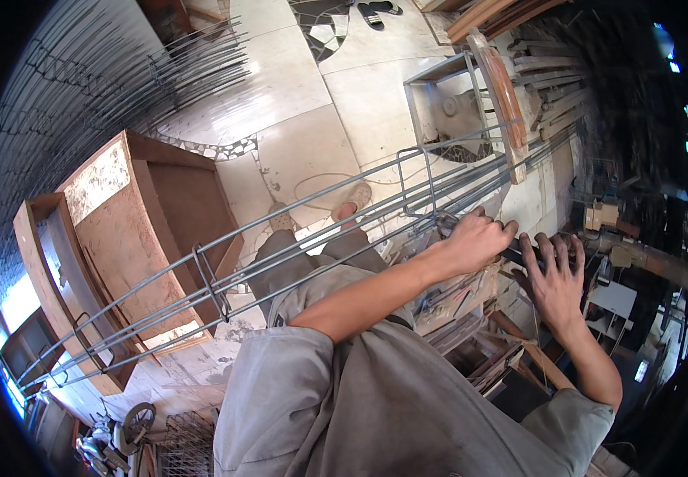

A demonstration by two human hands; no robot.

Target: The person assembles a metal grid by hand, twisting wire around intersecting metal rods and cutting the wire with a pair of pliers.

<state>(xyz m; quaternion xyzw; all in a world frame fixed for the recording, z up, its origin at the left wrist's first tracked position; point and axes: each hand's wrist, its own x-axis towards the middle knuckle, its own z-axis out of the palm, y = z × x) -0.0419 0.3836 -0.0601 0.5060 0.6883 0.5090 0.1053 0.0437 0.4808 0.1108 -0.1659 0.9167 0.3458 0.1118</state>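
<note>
A long cage of steel rods (304, 234) runs slantwise in front of me, with rectangular wire stirrups around it. One stirrup (402, 181) stands near my left hand, and another stirrup (199, 266) sits farther left. My left hand (475, 240) is closed beside the cage, fingers curled; what they hold is hidden. Just right of it, my right hand (557, 274) has dark-smudged fingers spread and slightly bent. A dark, thin object (513, 256) shows between the hands, too unclear to name.
The cage's left part rests on a brown wooden cabinet (133, 230); its right part reaches a wooden beam (500, 91). Bundled rods (153, 71) lie at the far left. Sandals (372, 16) are on the tiled floor. Timber pieces (555, 71) are stacked at the far right.
</note>
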